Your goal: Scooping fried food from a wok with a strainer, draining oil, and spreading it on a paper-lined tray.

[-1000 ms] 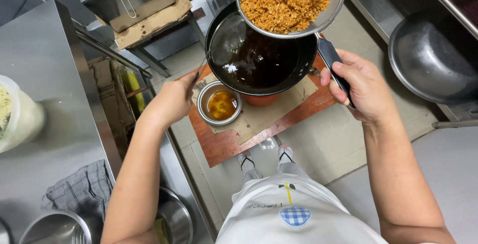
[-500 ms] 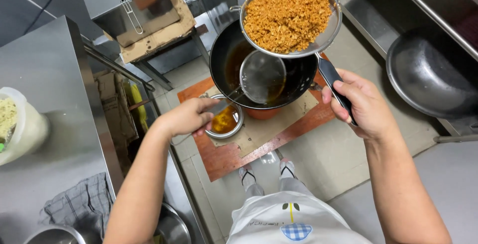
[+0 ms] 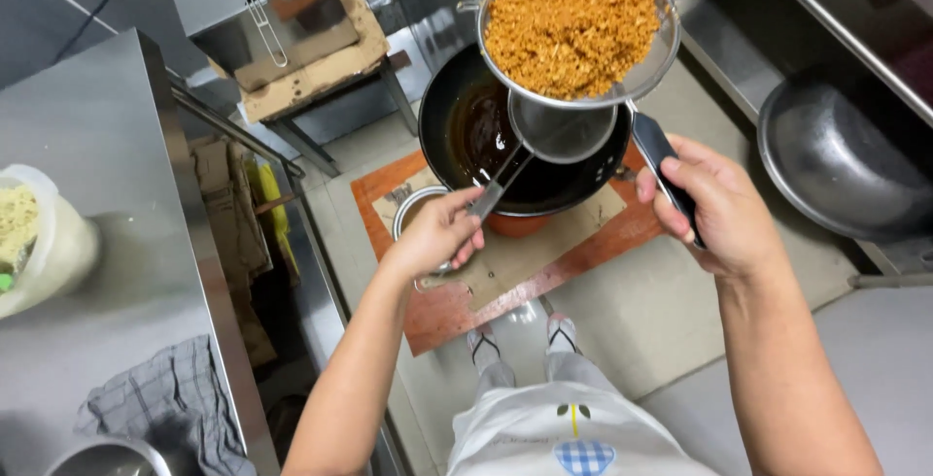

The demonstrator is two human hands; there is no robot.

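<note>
While the right hand point(image 3: 724, 206) is clenched round the dark handle point(image 3: 661, 160) of the sieve point(image 3: 575, 29), the left hand point(image 3: 439, 233) grasps the thin metal stem of the ladle point(image 3: 562, 128) near its lower end. The sieve is held level above the wok point(image 3: 530, 141), heaped with fried orange-brown crumbs point(image 3: 571, 21); this position appears chosen so that oil draining through the mesh falls back into the wok. The ladle bowl sits directly under the sieve, just above the dark oil point(image 3: 481, 131), and looks empty. The wok stands on the floor, on a sheet of cardboard point(image 3: 544, 248) laid over a red-brown board point(image 3: 457, 306), probably to shield the floor from heat and spills. A small steel bowl point(image 3: 416, 212) lies at the board's left edge, mostly hidden by the left hand. The desk point(image 3: 92, 185) runs along the left side, carrying a plastic tub point(image 3: 44, 243) and a checked cloth point(image 3: 160, 403). A large steel basin point(image 3: 841, 160) rests well apart at the right.
</note>
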